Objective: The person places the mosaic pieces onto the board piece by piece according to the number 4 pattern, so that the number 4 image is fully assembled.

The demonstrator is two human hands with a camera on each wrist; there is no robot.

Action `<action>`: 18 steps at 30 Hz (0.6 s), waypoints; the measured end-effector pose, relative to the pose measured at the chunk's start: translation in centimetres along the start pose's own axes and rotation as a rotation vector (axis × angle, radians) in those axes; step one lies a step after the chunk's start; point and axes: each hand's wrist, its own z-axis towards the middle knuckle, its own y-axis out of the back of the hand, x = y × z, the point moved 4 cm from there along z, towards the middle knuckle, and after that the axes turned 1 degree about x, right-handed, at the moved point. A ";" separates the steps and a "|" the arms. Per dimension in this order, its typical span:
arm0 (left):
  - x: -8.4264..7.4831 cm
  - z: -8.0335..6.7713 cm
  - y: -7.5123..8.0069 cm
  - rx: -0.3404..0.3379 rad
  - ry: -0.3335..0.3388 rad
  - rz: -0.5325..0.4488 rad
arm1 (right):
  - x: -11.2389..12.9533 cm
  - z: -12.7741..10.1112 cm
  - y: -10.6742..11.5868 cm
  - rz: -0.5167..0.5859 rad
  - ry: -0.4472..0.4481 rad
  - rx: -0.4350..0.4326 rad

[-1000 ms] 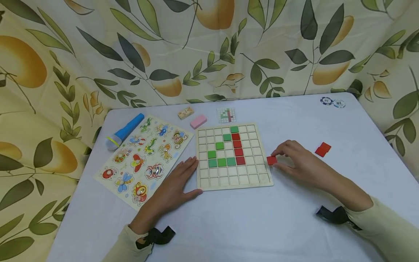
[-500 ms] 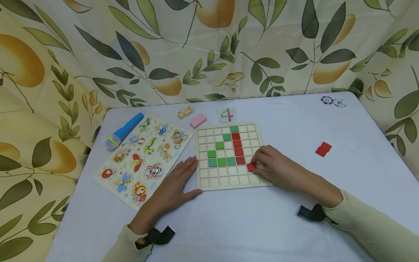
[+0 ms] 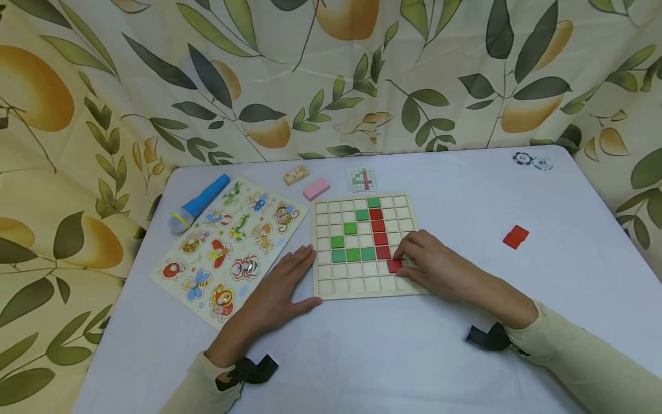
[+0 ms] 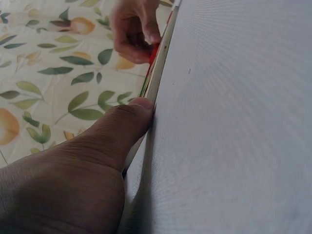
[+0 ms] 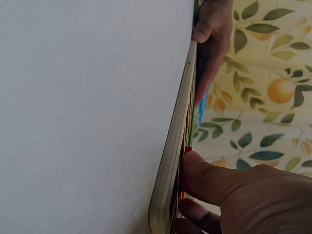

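A wooden grid board (image 3: 341,287) lies on the table, with green tiles (image 3: 353,254) and a column of red tiles (image 3: 380,238) set in its squares. My right hand (image 3: 439,264) pinches a red tile (image 3: 394,266) between thumb and fingers, just below that column. In the right wrist view the thumb presses on this red tile (image 5: 187,170) at the board's face. At the board's left edge rests my left hand (image 3: 276,296), fingers straight and thumb spread along the near corner. The left wrist view shows its thumb (image 4: 129,117) touching the board's edge.
Two red tiles (image 3: 515,236) lie to the right. A small pattern card (image 3: 361,180), a pink block (image 3: 316,188) and a patterned block (image 3: 296,175) sit behind the board. Left are an insect puzzle board (image 3: 207,282) and a blue toy microphone (image 3: 201,202).
My right hand has carried the red tile leftward from beyond the board's right edge onto the grid, below the red column. The left hand stays at the board's left edge.
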 end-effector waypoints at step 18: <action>-0.1 -0.1 0.1 0.001 0.004 -0.007 | 0.2 -0.2 -0.2 -0.005 -0.014 0.021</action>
